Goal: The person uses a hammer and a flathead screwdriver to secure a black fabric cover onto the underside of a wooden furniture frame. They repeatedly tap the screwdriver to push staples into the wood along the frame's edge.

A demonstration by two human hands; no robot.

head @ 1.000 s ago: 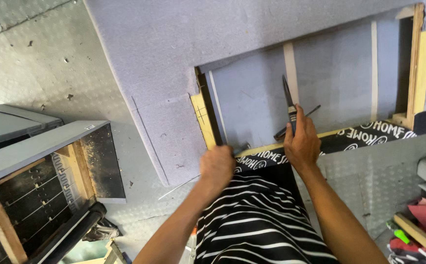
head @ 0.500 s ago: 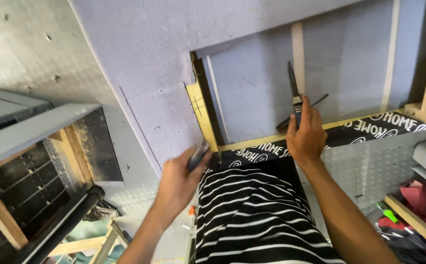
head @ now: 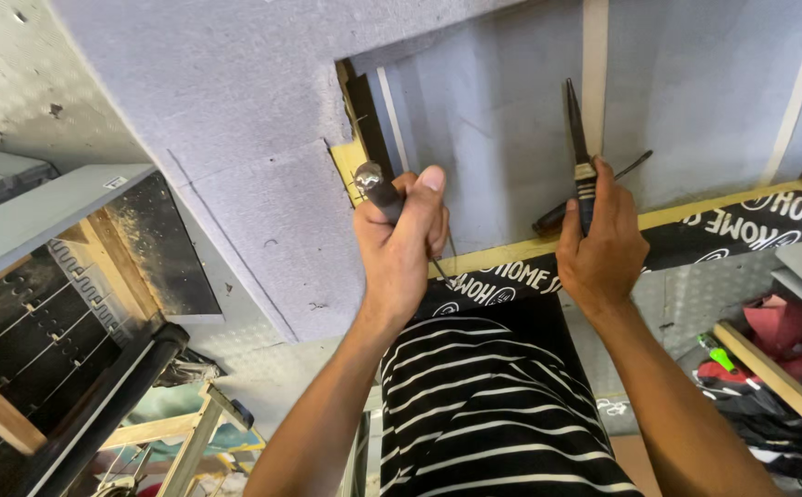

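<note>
The small tool with a dark round handle and a thin metal tip [head: 378, 190] sits in the left hand [head: 401, 253], which is closed tight around it like a fist, with the thumb up on top. The thin tip pokes out under the hand and points down at the yellow wooden strip [head: 502, 253] along the edge of the opening. The tool is just in front of the corner of the opening in the big grey felt-covered panel [head: 235, 120]. The right hand [head: 604, 248] is closed around the long dark pliers with a striped grip [head: 578, 138], which stand up against the grey inside wall. A dark thin tool [head: 594, 189] lies slanted behind those pliers, touching the right hand. A black band with white letters [head: 742, 225] runs along under the yellow strip. A pale wooden slat [head: 594, 55] goes up the inside wall. Below the hands is a black shirt with white stripes [head: 493, 414]. On the left stands a grey box with a wooden frame [head: 60, 239].
</note>
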